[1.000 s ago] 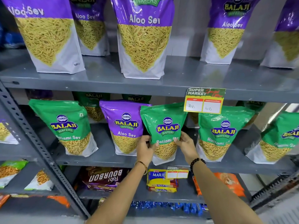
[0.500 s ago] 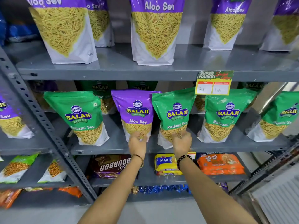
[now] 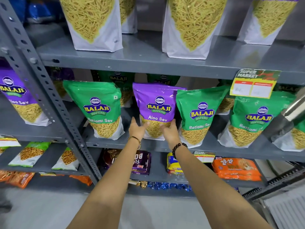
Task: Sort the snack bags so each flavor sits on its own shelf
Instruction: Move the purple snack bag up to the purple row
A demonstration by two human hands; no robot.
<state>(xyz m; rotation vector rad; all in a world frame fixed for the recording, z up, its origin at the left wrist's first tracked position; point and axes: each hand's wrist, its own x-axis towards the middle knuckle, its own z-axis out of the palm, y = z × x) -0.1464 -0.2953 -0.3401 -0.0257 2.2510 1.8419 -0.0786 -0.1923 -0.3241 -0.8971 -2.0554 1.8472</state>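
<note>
A purple Aloo Sev bag stands on the middle shelf among green Ratlami Sev bags: one on its left, one close on its right, another further right. My left hand and right hand are at the lower corners of the purple bag, fingers spread, one on each side; a firm hold is not evident. On the top shelf stand Aloo Sev bags with only their lower halves in view.
A perforated grey upright separates a left bay holding another purple Aloo Sev bag. A yellow price tag hangs from the top shelf edge. Biscuit packs lie on the lower shelf. A metal pole juts in at right.
Both hands left the green Ratlami Sev bag standing on the middle shelf and shifted left to either side of the purple Aloo Sev bag. The camera moved closer and lower.
</note>
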